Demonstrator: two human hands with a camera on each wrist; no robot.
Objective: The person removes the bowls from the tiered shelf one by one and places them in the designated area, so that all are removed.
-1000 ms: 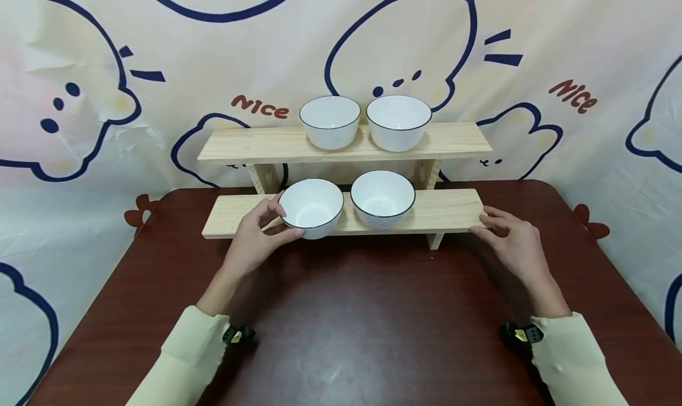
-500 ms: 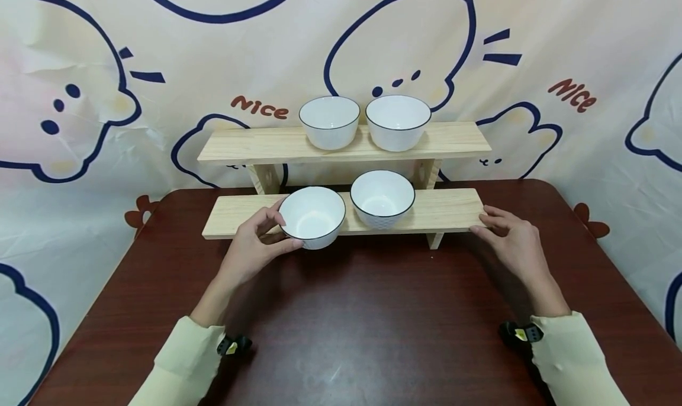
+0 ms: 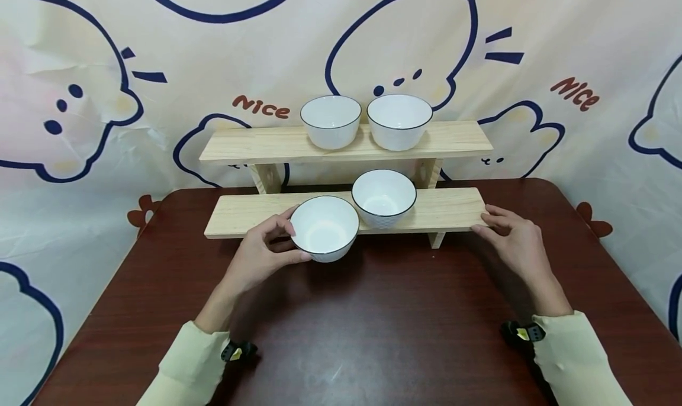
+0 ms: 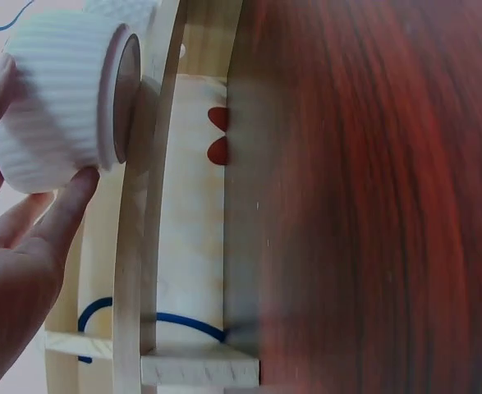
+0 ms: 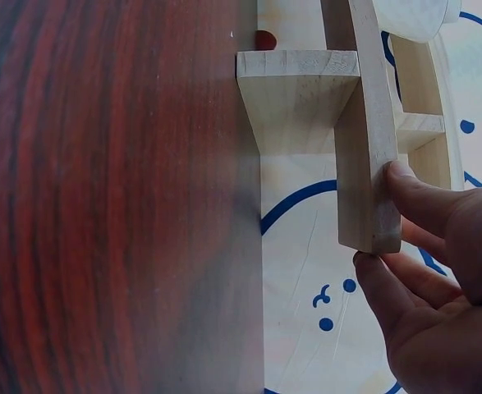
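Brown tabletop (image 3: pixel 383 329), dark-rimmed white bowl (image 3: pixel 325 227)

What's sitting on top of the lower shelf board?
One white bowl stands on the lower shelf board, hiding the wood beneath it. In the head view, a second bowl, held in the left hand, also blocks part of the board.

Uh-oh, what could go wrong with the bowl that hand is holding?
It might slip: the left hand holds the bowl by one side, sticking out past the front of the lower shelf, so it could fall onto the table.

It might clink: its rim looks very close to the next bowl.

If the right hand, gripping the shelf's end, jerked, that next bowl might wobble.
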